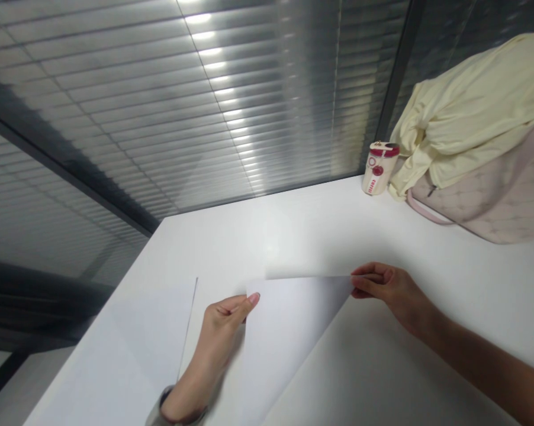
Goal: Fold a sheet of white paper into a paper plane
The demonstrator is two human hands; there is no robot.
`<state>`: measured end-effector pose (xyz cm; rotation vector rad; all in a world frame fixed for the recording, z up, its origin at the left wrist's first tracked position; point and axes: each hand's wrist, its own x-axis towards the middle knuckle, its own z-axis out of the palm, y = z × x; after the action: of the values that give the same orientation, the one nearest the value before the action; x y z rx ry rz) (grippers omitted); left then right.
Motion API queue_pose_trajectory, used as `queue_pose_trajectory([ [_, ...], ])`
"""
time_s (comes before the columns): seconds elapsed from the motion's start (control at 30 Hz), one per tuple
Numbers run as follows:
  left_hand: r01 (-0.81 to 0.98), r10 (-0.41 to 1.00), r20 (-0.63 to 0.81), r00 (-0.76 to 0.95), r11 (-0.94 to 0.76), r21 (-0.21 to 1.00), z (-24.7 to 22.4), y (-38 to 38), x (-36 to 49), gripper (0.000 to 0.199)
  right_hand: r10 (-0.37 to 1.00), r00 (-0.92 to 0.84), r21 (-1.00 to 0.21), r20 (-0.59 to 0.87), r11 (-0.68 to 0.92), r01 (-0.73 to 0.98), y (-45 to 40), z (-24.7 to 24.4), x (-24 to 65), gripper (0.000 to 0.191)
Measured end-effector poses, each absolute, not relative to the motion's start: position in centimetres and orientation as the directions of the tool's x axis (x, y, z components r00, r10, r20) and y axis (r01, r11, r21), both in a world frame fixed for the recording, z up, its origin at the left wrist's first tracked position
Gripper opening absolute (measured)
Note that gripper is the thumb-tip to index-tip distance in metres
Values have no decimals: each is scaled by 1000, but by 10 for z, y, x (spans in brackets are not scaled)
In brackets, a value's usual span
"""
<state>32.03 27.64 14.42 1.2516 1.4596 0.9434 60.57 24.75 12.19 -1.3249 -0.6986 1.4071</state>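
Observation:
A white sheet of paper (285, 331) is stretched between my two hands above the white table. Its right side runs on a slant down toward the lower edge of the view, giving it a pointed corner at the right. My left hand (225, 325) pinches the upper left corner, thumb on top. At the right-hand tip, my right hand (380, 287) grips the paper between thumb and fingers. The lower end of the sheet runs out of view. Left of my left hand lies a stack of white paper (147, 331) on the table.
On the white table (231, 242) a cream and red can-shaped pouch (379, 168) stands at the back right. Beside it is a pink quilted bag (493, 198) with a pale yellow garment (480, 112) over it. Glass panels with blinds (231, 106) border the table's far edge.

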Motion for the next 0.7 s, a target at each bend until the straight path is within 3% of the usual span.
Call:
queue_pose_trajectory([
  [0.33, 231, 975, -215, 49, 199, 953, 134, 284, 309, 40, 927, 81, -902, -366, -332, -276, 247, 115, 612, 32],
  [0.7, 323, 981, -185, 65, 155, 934, 134, 285, 309, 48, 941, 93, -944, -327, -321, -69, 254, 105, 613, 41],
])
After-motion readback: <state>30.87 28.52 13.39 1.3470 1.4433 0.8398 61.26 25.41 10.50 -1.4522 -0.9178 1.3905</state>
